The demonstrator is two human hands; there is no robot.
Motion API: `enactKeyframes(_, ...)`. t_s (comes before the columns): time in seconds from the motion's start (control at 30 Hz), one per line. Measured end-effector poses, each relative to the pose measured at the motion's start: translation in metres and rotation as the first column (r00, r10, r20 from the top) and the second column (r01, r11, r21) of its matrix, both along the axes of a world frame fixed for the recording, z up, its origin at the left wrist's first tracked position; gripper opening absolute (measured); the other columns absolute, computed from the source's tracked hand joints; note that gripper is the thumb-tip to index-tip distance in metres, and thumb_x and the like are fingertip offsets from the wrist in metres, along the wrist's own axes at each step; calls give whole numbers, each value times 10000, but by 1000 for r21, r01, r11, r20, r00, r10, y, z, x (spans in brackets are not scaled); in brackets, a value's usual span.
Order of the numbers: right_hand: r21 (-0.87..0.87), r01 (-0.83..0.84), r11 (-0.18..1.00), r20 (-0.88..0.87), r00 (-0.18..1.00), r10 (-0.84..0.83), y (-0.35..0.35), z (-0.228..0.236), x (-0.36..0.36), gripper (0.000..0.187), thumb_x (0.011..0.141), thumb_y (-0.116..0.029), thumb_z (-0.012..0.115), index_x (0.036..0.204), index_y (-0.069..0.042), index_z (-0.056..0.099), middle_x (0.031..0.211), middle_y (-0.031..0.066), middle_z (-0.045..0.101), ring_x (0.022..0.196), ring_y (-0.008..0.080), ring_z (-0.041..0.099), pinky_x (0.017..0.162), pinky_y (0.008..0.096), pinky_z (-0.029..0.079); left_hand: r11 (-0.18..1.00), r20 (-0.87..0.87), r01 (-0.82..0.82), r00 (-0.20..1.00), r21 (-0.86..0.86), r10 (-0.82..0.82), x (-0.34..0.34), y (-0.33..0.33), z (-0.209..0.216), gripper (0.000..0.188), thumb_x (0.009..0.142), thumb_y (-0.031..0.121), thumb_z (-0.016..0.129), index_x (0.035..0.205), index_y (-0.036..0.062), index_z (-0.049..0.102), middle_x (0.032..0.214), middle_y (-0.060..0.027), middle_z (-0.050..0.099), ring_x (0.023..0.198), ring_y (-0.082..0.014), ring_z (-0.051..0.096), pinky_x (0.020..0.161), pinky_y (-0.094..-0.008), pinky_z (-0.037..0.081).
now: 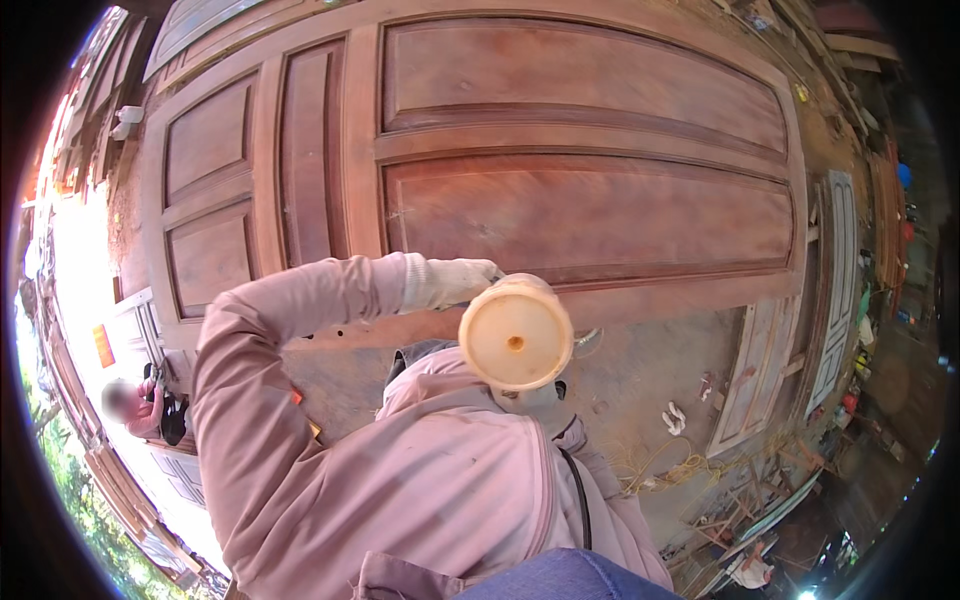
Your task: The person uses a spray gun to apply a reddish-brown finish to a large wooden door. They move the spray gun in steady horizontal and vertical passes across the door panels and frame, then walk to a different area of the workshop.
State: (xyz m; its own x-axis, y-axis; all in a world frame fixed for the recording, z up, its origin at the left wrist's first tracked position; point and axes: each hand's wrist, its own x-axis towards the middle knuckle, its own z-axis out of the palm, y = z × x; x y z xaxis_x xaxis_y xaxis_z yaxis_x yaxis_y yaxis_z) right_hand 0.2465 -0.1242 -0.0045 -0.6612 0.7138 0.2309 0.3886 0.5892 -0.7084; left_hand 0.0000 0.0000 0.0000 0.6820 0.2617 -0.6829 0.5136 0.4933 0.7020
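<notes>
A round, cream-coloured lidded cup (516, 335) with a small hole in the middle of its lid sits in front of my chest. From the left my bent arm in a pink sleeve reaches across to it. My left hand (455, 283), in a pale glove, is closed against the cup's far left side, its fingertips hidden behind it. Below the lid, a pale patch may be my right hand; its fingers cannot be made out. Beyond the cup a large reddish-brown panelled wooden door (365, 150) spans the view, its surface blotchy.
To the right, a smaller panelled piece (755, 375) and a grey panel (832, 290) lean. White gloves (674, 418) and a tangled yellow hose (675, 472) lie on the floor. Another person (150, 410) is at far left, and one more (750, 568) at lower right. Stacked boards line the left.
</notes>
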Motion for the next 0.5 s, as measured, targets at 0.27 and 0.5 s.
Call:
enactKeyframes(0.27, -444, 322, 836, -181, 882, -436, 96, 71, -5, 425, 946, -11, 579, 1362, 36, 504, 1304, 157, 593, 1111, 198, 600, 931, 327, 486, 272, 480, -732, -86, -625, 873, 70, -27, -50, 617, 964, 406, 592, 1444, 71, 396, 1370, -106, 519, 1211, -213, 552, 1063, -418, 438)
enactKeyframes(0.5, -374, 459, 806, -131, 834, -536, 134, 76, 4, 328, 922, -19, 637, 1241, 39, 595, 1046, 116, 689, 891, 148, 661, 783, 288, 524, 470, 419, -621, 239, -627, 876, 148, -74, -14, 226, 960, 73, 589, 1157, -18, 652, 1043, -41, 682, 924, -122, 633, 886, -300, 517)
